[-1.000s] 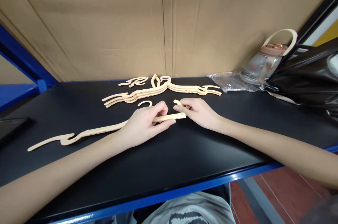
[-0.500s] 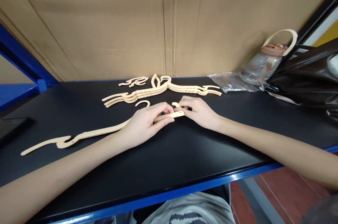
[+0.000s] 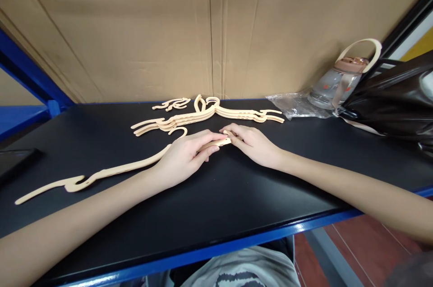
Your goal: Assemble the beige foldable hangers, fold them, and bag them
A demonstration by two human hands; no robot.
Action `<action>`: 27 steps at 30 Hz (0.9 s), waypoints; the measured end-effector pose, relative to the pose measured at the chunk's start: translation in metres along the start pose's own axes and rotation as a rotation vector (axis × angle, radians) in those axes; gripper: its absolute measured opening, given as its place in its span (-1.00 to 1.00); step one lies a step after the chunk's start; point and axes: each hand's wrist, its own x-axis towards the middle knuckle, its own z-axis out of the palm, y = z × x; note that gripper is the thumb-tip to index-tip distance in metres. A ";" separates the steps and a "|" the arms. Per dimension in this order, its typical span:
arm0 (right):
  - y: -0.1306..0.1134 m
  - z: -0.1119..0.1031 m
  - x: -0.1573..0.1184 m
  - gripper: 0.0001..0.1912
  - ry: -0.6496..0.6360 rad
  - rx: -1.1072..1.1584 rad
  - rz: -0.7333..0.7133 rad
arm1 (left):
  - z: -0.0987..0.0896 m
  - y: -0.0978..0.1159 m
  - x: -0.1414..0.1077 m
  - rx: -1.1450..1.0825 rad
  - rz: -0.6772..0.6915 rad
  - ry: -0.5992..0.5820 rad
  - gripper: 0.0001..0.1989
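Observation:
My left hand (image 3: 191,154) is closed around one arm of a cream plastic clothes hanger (image 3: 130,167). The hanger's other arm stretches to the left over the black table, ending in a notched, curved tip. Its top hook rises just behind my left wrist. My right hand (image 3: 252,143) meets the hanger's right end, its fingers pinched on a small cream hanger piece (image 3: 227,133). Most of that piece is hidden by the fingers. I cannot tell whether it is joined to the hanger.
Behind my hands lies a stack of cream hangers (image 3: 196,118), with several small loose hanger pieces (image 3: 176,103) at its left. At the back right are a clear plastic bag (image 3: 291,106), a water bottle (image 3: 338,82) and a black bag (image 3: 395,97). A dark flat object (image 3: 16,163) sits at the left edge.
The held hanger has shifted slightly left, and its left tip has swung toward me. My hands have come closer together, and the small piece is now more covered by my right fingers.

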 end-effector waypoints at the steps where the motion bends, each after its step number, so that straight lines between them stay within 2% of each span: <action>1: -0.001 0.000 -0.001 -0.78 0.000 -0.002 0.018 | 0.000 0.000 0.000 -0.006 -0.007 -0.001 -0.71; 8: -0.005 0.000 -0.002 -0.82 0.020 -0.073 0.116 | -0.001 0.002 0.002 -0.092 -0.130 -0.037 -0.79; 18: -0.009 -0.002 -0.005 -0.84 0.038 0.005 0.063 | -0.004 0.006 0.003 -0.066 -0.204 -0.165 -0.79; 27: -0.017 -0.003 -0.010 -0.85 -0.039 -0.032 -0.044 | -0.003 0.007 0.002 -0.011 -0.235 -0.148 -0.74</action>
